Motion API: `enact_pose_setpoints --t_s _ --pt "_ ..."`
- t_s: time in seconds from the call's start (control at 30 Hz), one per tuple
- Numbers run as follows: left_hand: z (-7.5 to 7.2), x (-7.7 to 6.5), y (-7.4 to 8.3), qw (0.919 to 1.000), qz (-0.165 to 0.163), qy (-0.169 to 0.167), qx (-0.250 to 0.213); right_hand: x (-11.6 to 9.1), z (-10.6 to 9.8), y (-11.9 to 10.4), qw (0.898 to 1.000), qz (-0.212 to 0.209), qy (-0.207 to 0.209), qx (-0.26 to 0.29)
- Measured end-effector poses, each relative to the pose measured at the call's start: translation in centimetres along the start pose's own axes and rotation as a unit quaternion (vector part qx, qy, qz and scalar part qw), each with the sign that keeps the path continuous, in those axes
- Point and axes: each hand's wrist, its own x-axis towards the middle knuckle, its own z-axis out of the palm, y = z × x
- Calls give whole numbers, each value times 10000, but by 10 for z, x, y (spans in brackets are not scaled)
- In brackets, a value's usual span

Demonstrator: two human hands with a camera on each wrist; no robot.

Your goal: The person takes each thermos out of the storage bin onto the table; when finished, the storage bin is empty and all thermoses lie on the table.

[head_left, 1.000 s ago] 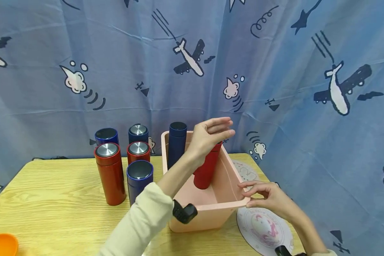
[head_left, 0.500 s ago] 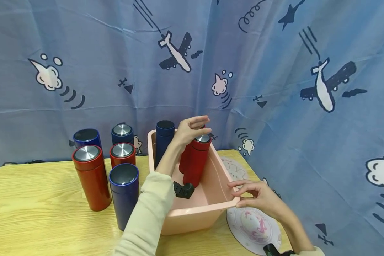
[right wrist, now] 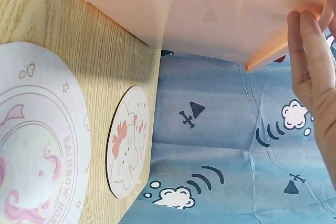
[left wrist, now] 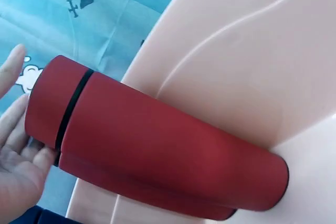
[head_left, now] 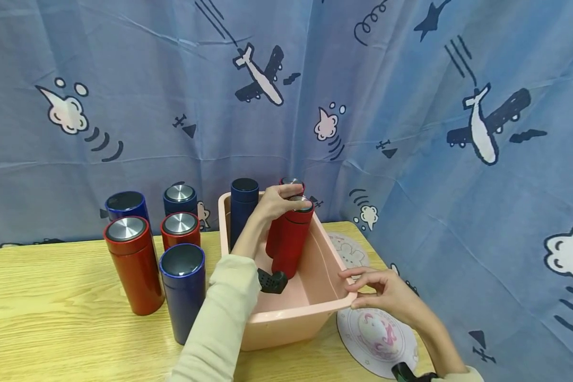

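Note:
In the head view, a pink plastic bin (head_left: 310, 310) holds two red thermos flasks and a dark blue thermos (head_left: 243, 212). My left hand (head_left: 273, 202) is at the lid of the nearer red thermos (head_left: 291, 244). The fingers lie along the lid's side, and the thumb extends over its top. The left wrist view shows this red thermos (left wrist: 157, 124) leaning along the bin wall, with the thumb apart from the lid. The other red thermos (head_left: 273, 239) stands right behind it. My right hand (head_left: 387, 292) pinches the bin's rim at its near right corner.
Left of the bin, several red and blue thermos flasks stand on the wooden table (head_left: 52, 297), among them a tall red one (head_left: 136, 270) and a blue one (head_left: 183, 297). Right of it lie two round printed mats (head_left: 377, 339). A blue curtain (head_left: 148, 106) hangs behind.
The head view has swung right. My left hand has come down from above the red thermos to its lid. The right hand stays at the bin's corner.

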Motion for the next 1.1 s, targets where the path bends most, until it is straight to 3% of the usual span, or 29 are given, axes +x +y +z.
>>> enact_pose_setpoints --t_s 0.3,0.43,0.53,0.77,0.83,0.93,1.1 --pt "4 -3 0 9952 -193 -165 942 0 1 -1 10000 31 29 30" --pt "6 -5 1 9911 -191 123 1310 0 2 -1 10000 14 18 59" --pt "8 -8 5 9908 -285 345 1280 0 1 0 10000 -10 12 45" --pt "10 -23 27 9945 -514 333 849 1 1 -2 10000 -21 -32 -35" --pt "12 -31 37 9960 -322 351 750 1 1 -4 10000 -30 -12 -75" --pt "15 -44 53 9960 229 447 734 2 2 -5 9999 -36 9 -139" --pt "15 -71 83 9883 1030 722 864 3 4 -6 9997 -34 19 -258"
